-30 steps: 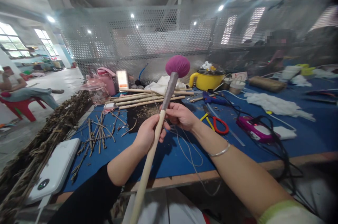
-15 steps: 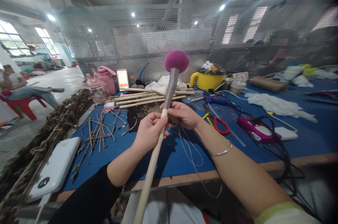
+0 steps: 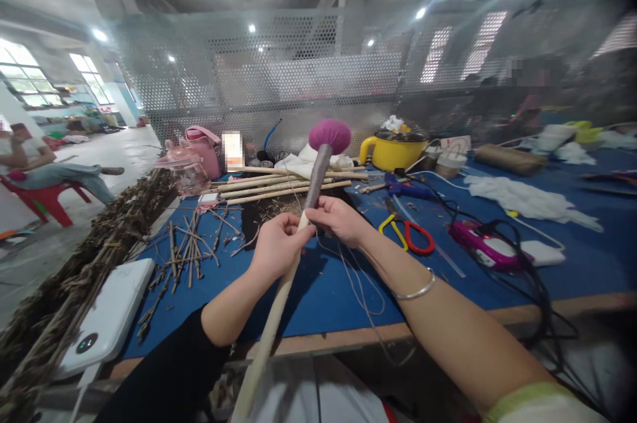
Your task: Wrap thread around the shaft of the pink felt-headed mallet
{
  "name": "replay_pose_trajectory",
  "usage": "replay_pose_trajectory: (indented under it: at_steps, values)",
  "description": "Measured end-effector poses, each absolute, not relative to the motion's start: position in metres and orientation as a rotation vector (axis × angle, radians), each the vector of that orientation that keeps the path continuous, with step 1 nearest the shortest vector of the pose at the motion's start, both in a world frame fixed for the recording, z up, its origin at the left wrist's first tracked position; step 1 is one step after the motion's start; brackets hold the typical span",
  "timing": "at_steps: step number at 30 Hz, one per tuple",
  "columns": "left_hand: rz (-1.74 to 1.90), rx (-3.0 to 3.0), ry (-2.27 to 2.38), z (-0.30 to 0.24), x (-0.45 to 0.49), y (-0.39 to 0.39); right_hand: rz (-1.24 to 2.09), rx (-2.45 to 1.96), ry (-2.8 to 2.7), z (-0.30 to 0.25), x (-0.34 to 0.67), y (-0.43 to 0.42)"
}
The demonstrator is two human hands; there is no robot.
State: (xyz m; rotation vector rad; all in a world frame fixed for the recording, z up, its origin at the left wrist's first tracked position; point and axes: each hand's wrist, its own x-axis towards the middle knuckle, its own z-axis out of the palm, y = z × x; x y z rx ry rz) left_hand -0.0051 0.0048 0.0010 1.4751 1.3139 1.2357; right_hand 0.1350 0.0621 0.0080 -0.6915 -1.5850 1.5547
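Note:
My left hand (image 3: 279,245) is wrapped round a long pale wooden stick (image 3: 269,337) that slants up from the bottom of the view. The stick's upper part is bound in grey wrapping (image 3: 317,177) and ends in a round magenta padded head (image 3: 329,135). My right hand (image 3: 337,218) pinches the stick at the lower end of the grey wrapping, just above my left hand. A thin string (image 3: 359,283) hangs from under my right hand down past the table's front edge.
A blue-covered table (image 3: 547,277) holds bamboo sticks (image 3: 279,185), loose twigs (image 3: 186,247), red-and-yellow scissors (image 3: 405,232), a blue glue gun (image 3: 405,187), a yellow pot (image 3: 393,149), a pink device with cables (image 3: 480,244), white cloth (image 3: 527,200) and a white power bank (image 3: 102,320). A person sits at far left (image 3: 34,167).
The stick has tilted lower, so its magenta head has dropped toward the table. Both hands have stayed on it, closing together at the bottom of the grey wrapping.

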Motion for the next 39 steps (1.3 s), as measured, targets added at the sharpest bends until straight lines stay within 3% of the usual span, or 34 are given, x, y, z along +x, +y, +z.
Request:
replay_pose_trajectory:
  at_steps: [8,17,30,36,39]
  values:
    - [1.216,1.156,0.878,0.006,-0.001,0.002,1.6,-0.537,-1.663,0.008,0.147,0.068]
    - [1.244,1.116,0.905,0.006,0.001,0.002,1.429,-0.657,-1.682,0.014,0.152,0.068]
    - [1.257,1.031,0.753,0.005,0.002,-0.002,1.581,-0.603,-1.509,0.01,0.147,0.069]
    - [1.002,0.963,0.574,0.004,-0.006,0.002,1.867,-0.505,-1.465,0.005,0.148,0.07]
    - [0.928,0.914,0.622,0.003,-0.008,0.007,1.842,-0.539,-1.452,0.001,0.146,0.071]
